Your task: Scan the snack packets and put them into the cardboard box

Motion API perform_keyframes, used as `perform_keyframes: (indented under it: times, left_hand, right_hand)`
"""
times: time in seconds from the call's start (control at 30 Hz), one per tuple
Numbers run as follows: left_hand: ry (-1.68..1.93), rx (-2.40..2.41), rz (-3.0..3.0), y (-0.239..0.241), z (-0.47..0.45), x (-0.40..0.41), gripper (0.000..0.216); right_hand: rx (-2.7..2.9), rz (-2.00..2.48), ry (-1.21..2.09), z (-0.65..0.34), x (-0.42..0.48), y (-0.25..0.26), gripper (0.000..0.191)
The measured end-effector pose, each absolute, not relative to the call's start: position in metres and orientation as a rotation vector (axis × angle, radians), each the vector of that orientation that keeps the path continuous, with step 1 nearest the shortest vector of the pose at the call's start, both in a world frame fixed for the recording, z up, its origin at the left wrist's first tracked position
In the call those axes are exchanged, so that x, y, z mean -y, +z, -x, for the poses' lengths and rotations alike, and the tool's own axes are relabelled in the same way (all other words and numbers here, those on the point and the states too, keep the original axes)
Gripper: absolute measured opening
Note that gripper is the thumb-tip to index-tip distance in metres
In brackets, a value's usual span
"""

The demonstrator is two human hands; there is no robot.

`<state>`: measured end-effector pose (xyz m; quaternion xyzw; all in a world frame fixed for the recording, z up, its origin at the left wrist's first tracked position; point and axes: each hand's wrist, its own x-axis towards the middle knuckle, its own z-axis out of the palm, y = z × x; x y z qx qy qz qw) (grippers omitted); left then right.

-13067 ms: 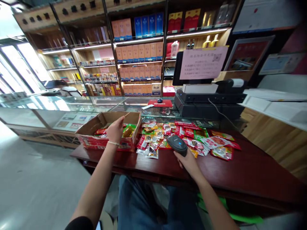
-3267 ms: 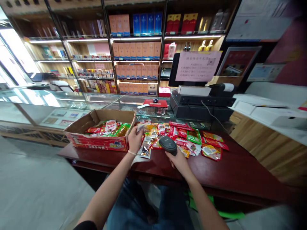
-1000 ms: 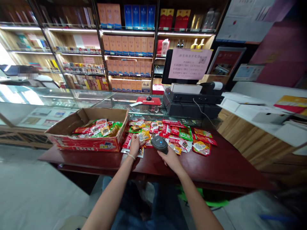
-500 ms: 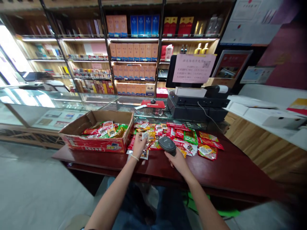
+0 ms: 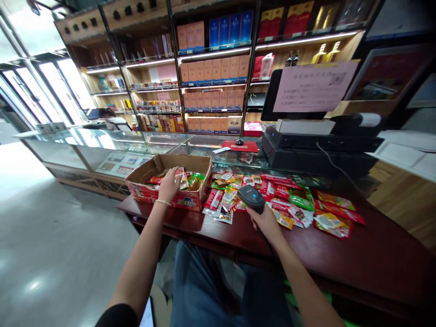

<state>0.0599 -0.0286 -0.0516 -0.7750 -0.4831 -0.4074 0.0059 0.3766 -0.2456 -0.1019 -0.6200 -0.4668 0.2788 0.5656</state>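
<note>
Scanner (image 5: 250,196): black, with a small blue light on top, held over the near edge of the packets; the hours below are read around it, 12 lying straight ahead of the person.
Right hand (image 5: 267,222): at 5 o'clock, closed round the scanner's handle.
Loose packets (image 5: 230,194): red, yellow and silver wrappers, overlapping in a spread that runs from 8 o'clock through 12 to between 3 and 4.
Green packet (image 5: 301,199): at 3 o'clock, lying among red ones.
Box (image 5: 194,202): at 9 o'clock, open-topped cardboard with a red printed front, packets inside, its near right corner just beside the spread.
Left hand (image 5: 168,185): also at 9 o'clock, reaching over the box's near wall, back upward, fingertips at the packets; I cannot tell whether it grips one. A pale band circles the wrist.
Worktop (image 5: 316,259): glossy, dark red-brown, under the box and packets.
Mouse (image 5: 240,141): near 12 o'clock, on a red mat (image 5: 250,147).
Register unit (image 5: 320,152): black, between 1 and 2 o'clock.
Pink sheet (image 5: 306,93): at 1 o'clock, over the screen above the register unit.
Glass showcase (image 5: 146,140): from 10 to 12 o'clock, beyond the box.
Orange boxes (image 5: 214,70): towards 11 o'clock, in rows on wall shelves (image 5: 143,22).
</note>
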Motion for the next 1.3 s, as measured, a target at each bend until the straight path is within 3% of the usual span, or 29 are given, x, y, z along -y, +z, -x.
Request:
perform_keyframes:
  times: [0.2,0.53,0.93,1.1,1.3]
  left_hand:
    - [-1.294,1.373,2.536,-0.051,-0.082,0.051,0.029]
    - [-1.502,0.848,2.812,-0.056,-0.2,0.118,0.029]
    - [-0.927,0.339,3.352,-0.138,-0.367,0.176,0.038]
    - [-0.541,0.415,3.292,-0.154,-0.397,0.185,0.05]
    - [-0.679,0.537,3.176,-0.158,-0.401,0.186,0.039]
  right_hand:
    - [1.077,1.455,0.651,-0.38,0.249,-0.103,0.036]
    - [0.966,1.563,0.564,-0.428,0.292,-0.108,0.033]
    - [0.704,1.684,0.448,-0.504,0.374,-0.109,0.034]
    - [0.682,1.686,0.46,-0.517,0.383,-0.121,0.033]
    - [0.674,1.671,0.482,-0.512,0.38,-0.122,0.033]
